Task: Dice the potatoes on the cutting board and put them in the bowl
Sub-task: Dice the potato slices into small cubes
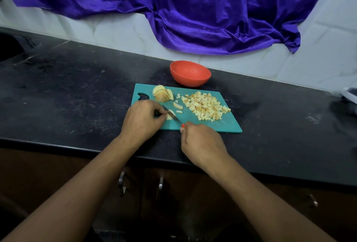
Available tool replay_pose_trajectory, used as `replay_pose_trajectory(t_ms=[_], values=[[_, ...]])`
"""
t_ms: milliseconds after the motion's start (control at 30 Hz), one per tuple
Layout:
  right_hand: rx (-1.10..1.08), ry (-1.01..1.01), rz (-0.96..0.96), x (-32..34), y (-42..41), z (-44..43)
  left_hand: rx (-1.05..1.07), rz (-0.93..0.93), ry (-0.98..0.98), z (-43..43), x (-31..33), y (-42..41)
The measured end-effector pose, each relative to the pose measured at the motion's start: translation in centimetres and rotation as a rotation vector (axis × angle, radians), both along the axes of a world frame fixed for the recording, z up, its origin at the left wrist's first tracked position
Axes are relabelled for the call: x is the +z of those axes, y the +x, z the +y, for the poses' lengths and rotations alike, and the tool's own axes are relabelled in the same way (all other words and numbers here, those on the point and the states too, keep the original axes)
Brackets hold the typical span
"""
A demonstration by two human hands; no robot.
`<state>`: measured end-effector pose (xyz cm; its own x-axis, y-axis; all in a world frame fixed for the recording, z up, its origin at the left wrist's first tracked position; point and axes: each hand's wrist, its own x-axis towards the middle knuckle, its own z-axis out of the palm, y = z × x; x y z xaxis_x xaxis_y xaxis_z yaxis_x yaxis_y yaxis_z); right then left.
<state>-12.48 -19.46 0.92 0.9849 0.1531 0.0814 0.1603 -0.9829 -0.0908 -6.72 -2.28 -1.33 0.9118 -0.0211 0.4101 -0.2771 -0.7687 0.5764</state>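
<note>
L hand point(142, 118) pins a potato piece point(171, 115) on teal cutting board point(228, 123); R hand point(201, 143) grips knife point(172, 115), blade on that piece. Diced pile point(205, 106) on board's right, sliced potato point(161, 93) at far left. Red bowl point(190, 73) just behind board, nothing seen inside

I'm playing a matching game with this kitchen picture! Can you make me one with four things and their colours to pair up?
Things:
1. bowl
2. cutting board
3. cloth
4. countertop

Colours:
A. black
B. teal
C. red-orange
D. purple

Pairs: 1-C, 2-B, 3-D, 4-A
</note>
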Motion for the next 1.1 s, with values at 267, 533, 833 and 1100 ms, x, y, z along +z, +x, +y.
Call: replay_pose_trajectory(t_ms=[267,533,833,1100], values=[[-0.003,-0.125,0.016,0.3,0.3,0.5,-0.003,0.007,0.003,0.1,-0.2,0.1],[-0.002,-0.209,0.032,1.0,0.2,0.9,-0.005,0.015,0.013,0.1,-0.1,-0.1],[0.005,-0.253,0.058,1.3,0.1,1.3,-0.018,0.034,0.015,0.1,0.3,-0.4],[-0.049,0.179,0.211,1.2,1.5,-1.2,0.007,0.051,0.018,0.1,0.4,-0.5]])
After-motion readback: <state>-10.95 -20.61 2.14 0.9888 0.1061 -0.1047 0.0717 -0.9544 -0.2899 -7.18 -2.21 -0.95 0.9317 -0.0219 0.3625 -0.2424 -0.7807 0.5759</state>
